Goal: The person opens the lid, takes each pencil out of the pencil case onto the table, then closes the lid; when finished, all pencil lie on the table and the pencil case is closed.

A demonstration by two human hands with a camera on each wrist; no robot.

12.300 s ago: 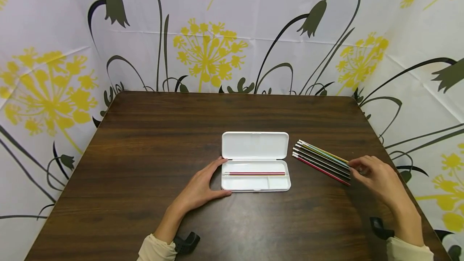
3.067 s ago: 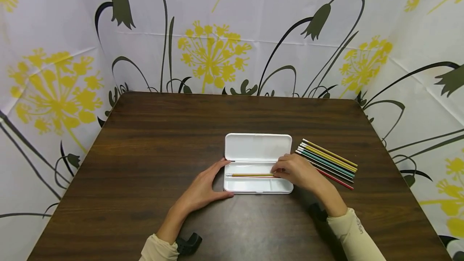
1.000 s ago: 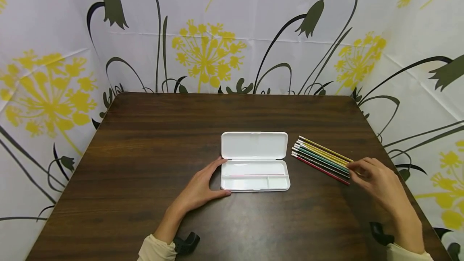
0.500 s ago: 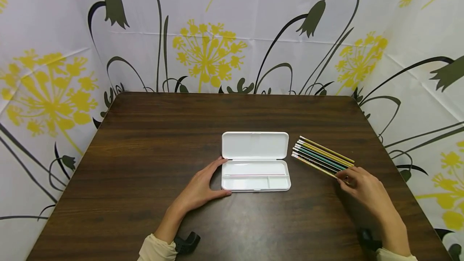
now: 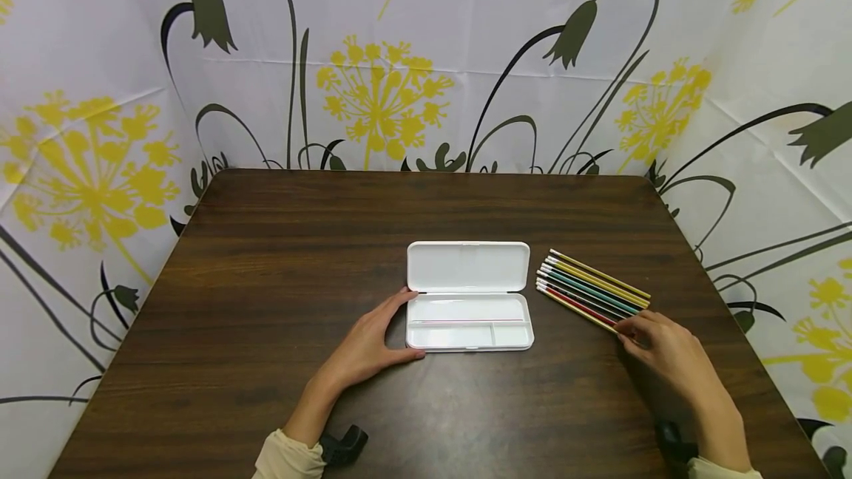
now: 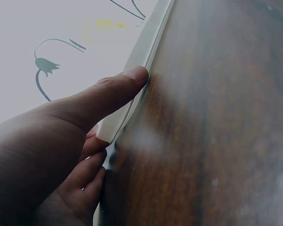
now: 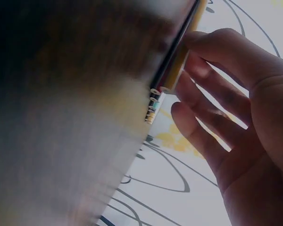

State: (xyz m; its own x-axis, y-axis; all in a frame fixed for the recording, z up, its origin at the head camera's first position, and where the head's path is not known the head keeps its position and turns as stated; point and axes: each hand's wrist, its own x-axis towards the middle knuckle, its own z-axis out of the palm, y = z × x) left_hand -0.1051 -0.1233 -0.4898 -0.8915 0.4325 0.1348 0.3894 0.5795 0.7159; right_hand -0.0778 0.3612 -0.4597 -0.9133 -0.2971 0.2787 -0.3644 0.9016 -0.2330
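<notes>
In the head view a white pencil case [image 5: 469,335] lies with its lid [image 5: 469,267] folded back; white dividers and a thin pinkish line show inside it. My left hand [image 5: 366,342] holds its left end, thumb along the front edge and fingertips by the hinge. The left wrist view shows the thumb [image 6: 108,94] pressed on the white side. To the right, several pencils lie slanted side by side, among them a yellow pencil [image 5: 602,279], a green pencil [image 5: 592,289] and a red pencil [image 5: 586,305]. My right hand [image 5: 672,353] pinches the end of the nearest pencil [image 5: 575,307], a yellow one.
The dark wooden table [image 5: 299,242] carries the case and the pencils. A white curtain [image 5: 506,21] with printed flowers hangs behind it and along both sides. A black wrist strap mount [image 5: 342,446] sits on my left wrist.
Red pencils, then a yellow one, lay in the case earlier; none shows there now. Over the last second my right hand moved nearer and left, and a yellow pencil came beside the red one.
</notes>
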